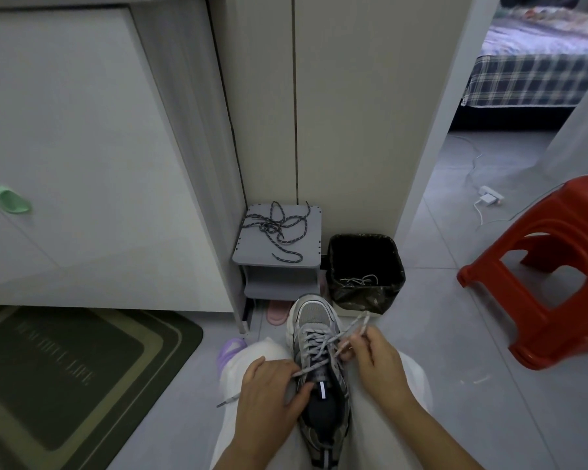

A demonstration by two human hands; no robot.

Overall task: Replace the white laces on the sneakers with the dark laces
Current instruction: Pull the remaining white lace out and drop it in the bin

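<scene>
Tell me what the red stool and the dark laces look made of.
Red stool: probably moulded plastic, glossy; highlights run along its one-piece curved legs. Dark laces: apparently braided textile cord, matte; pale flecks show in the weave.

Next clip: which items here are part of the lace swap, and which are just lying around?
Part of the job: sneaker; white lace, pinched by left hand and right hand; dark laces on grey stand; pale lace in bin.

Lying about: red stool; door mat; pink slipper; purple slipper; white charger.
</scene>
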